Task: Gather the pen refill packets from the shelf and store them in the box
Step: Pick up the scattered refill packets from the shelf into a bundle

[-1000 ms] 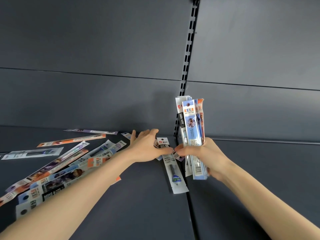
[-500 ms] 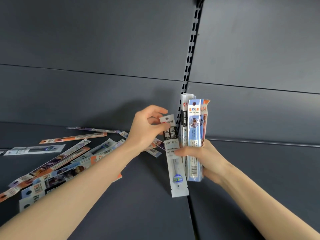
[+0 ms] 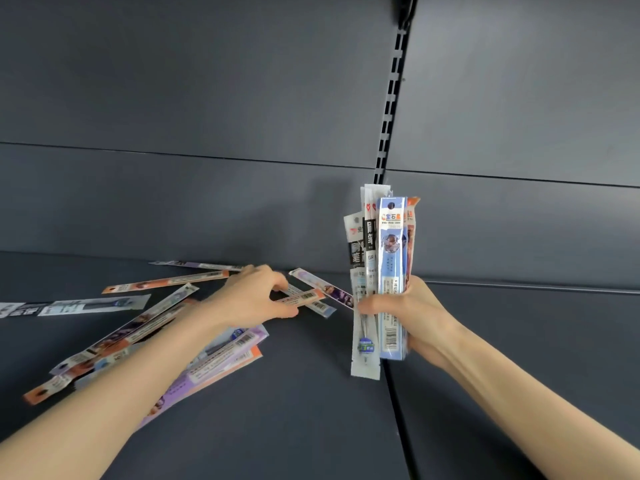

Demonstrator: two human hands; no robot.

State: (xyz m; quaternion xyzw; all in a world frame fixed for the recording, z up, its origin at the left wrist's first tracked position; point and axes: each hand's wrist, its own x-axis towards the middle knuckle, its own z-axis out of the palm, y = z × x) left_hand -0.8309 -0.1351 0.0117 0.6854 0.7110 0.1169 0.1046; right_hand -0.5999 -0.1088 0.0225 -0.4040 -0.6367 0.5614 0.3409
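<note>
Risk first: right hand (image 3: 412,306) clamps an upright bundle of long flat plastic refill packets (image 3: 384,271) around its middle, and the outermost white packet with a black label (image 3: 362,306) hangs lower than the rest, its bottom edge well below the fist. Judgement: that one looks loosely seated and could slide out if the grip shifts while another packet is fed in. Bundle is thick, so one-handed insertion may fan it or crumple the header cards. Left hand (image 3: 256,299) is down on the dark grey shelf (image 3: 294,427), fingers (image 3: 287,311) narrow and pinching at an orange-edged packet with a barcode (image 3: 301,298); can't tell whether it's actually lifted or just pressed. Two more packets lie touching it, a purple one (image 3: 323,289) and a pale blue one (image 3: 311,304), so a sloppy pinch could drag or flick neighbours toward the back panel. Box isn't in view, so no read on the drop-off. Packets themselves: slim, glossy strips with punched hang holes, printed cards in blue, white, orange and purple, thin refills visible through clear windows. Slippery and floppy, I'd guess. Remaining loose packets (image 3: 131,327) are scattered overlapping across the left of the shelf, some under the left forearm, a few against the back edge.
</note>
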